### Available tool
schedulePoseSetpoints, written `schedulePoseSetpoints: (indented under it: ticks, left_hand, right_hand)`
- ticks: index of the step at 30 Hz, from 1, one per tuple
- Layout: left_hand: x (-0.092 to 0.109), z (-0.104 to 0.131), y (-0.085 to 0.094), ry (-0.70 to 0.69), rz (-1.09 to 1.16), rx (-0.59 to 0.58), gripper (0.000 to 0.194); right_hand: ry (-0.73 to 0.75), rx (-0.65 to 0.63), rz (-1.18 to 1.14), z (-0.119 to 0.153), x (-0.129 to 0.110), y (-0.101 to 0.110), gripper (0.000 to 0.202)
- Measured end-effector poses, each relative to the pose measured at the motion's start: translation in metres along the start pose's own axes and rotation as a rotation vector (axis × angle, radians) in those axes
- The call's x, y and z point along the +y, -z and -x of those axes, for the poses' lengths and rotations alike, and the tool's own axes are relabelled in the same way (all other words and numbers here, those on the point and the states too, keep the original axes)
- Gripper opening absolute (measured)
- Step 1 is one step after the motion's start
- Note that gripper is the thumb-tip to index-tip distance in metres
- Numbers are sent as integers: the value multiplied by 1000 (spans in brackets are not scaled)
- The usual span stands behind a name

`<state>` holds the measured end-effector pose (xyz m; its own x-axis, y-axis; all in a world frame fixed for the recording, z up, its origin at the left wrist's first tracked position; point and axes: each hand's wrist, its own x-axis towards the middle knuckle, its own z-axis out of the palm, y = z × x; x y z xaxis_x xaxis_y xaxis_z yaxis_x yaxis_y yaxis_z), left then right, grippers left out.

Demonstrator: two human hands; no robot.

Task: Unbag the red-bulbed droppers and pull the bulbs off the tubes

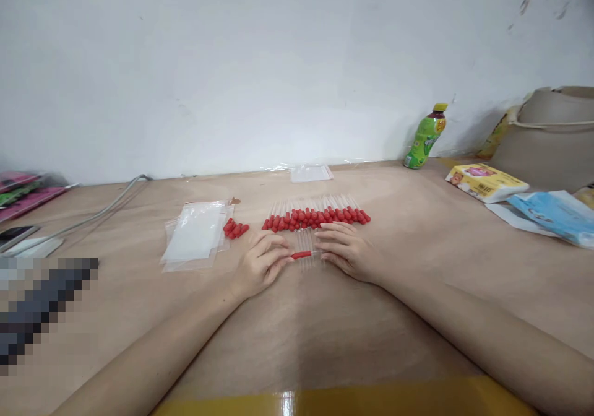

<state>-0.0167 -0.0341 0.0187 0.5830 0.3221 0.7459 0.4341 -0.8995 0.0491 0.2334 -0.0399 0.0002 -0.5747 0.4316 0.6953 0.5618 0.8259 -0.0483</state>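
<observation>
Between my two hands, a red rubber bulb (302,254) lies sideways in line with a thin clear tube. The fingertips of my left hand (262,260) pinch the bulb's left end. My right hand (347,250) has its fingers closed around the clear tube, which they mostly hide. Several loose clear tubes (305,238) lie beneath and just behind my fingers. Beyond them stretches a row of droppers (315,218), clear tubes pointing to the wall and red bulbs toward me. A small pile of loose red bulbs (236,228) sits left of the row.
Clear plastic bags (195,233) are stacked at left, with another bag (310,173) by the wall. A green bottle (426,136), a yellow tissue pack (487,182), a blue packet (554,215) and a grey bin (547,137) stand right. A cable (116,200) and phone (18,236) lie left.
</observation>
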Motion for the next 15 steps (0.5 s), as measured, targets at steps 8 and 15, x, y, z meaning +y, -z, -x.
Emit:
schedulePoseSetpoints:
  ticks: [8,15]
  left_hand:
    - [8,-6,-8,59,40,-202,24]
    - [10,-6,-16,83,70,-216,19]
  right_hand:
    - [50,55,-119,-1,-8,-6,19]
    - [0,28,-214,0,-7,-12,20]
